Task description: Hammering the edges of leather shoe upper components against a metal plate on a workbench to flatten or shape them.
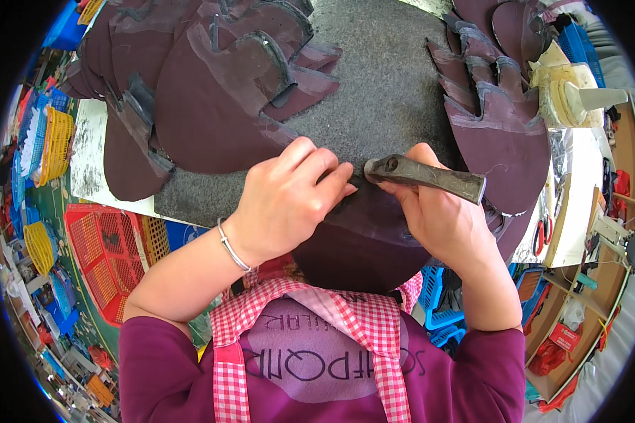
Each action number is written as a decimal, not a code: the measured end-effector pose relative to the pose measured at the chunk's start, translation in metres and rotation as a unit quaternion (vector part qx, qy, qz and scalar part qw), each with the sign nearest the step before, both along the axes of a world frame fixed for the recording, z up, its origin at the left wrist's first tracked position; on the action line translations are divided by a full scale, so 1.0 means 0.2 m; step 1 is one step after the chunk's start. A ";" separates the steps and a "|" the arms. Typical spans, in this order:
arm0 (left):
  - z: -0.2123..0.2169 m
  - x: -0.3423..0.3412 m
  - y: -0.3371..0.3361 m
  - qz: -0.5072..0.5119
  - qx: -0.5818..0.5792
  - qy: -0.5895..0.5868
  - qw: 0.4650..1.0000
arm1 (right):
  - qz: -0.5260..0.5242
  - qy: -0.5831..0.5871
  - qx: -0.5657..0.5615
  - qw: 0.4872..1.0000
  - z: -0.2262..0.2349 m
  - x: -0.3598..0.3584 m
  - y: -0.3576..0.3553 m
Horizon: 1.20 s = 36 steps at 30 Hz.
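Note:
A dark maroon leather-like piece [367,247] lies in front of me, its near part hanging over the table's edge. At its far edge my left hand [286,197] is closed, the thumb and fingertips pinching the dark rim. My right hand [441,222] grips a hammer [437,176] close to its metal head; the handle is hidden. One round end of the head is beside the pinched edge, just right of my left fingertips. Whether it touches the material I cannot tell. My right fingertips rest near the same edge.
Overlapping maroon pieces lie in a pile [204,92] at the left and another [494,120] at the right on the grey work surface [374,70]. A crusted glue pot [564,92] with a pale handle and red scissors [541,236] sit far right. A red basket [106,254] stands lower left.

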<state>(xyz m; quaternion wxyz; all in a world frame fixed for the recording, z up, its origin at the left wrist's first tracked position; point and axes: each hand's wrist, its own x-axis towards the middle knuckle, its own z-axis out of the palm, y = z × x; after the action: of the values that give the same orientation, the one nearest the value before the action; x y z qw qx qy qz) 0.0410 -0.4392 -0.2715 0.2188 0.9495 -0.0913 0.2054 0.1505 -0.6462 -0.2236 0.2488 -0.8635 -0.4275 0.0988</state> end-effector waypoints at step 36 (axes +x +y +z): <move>0.09 -0.01 0.17 -0.083 0.055 0.089 0.991 | -0.024 0.051 0.058 0.997 0.07 0.00 -0.03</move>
<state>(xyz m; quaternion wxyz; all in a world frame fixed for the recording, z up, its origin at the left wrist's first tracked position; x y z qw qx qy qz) 0.0389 -0.4059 -0.2544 0.1900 0.9638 -0.1607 0.0955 0.1511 -0.6522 -0.2098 0.3220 -0.8514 -0.3987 0.1116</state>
